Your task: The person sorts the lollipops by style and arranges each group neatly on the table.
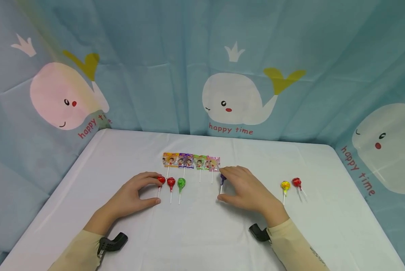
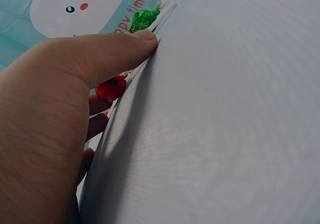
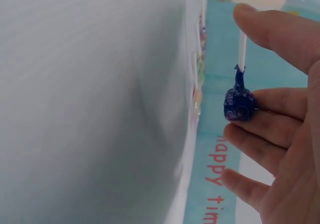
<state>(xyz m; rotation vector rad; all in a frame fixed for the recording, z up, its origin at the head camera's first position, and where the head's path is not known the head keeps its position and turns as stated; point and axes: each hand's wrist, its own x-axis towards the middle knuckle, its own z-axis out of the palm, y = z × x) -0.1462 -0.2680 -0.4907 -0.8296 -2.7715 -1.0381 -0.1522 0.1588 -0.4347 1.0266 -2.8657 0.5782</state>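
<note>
My left hand (image 1: 137, 192) has its fingertips on the wrapped head of a red lollipop (image 1: 160, 180), with the thumb at the end of its white stick. In the left wrist view that red head (image 2: 111, 87) sits between thumb and fingers. Beside it lie a second red lollipop (image 1: 171, 182) and a green lollipop (image 1: 181, 183). My right hand (image 1: 248, 190) holds a dark purple-blue lollipop (image 3: 240, 103) lengthwise, thumb at the stick end and fingers at the head. The right wrist view shows it raised off the cloth.
Behind lies a row of flat-wrapped lollipops in orange (image 1: 171, 160), purple (image 1: 186, 160), green (image 1: 200, 162) and pink (image 1: 214, 163). To the right are a yellow lollipop (image 1: 285, 186) and another red one (image 1: 296, 182). A whale-print curtain (image 1: 175, 101) borders the white table (image 1: 189, 241).
</note>
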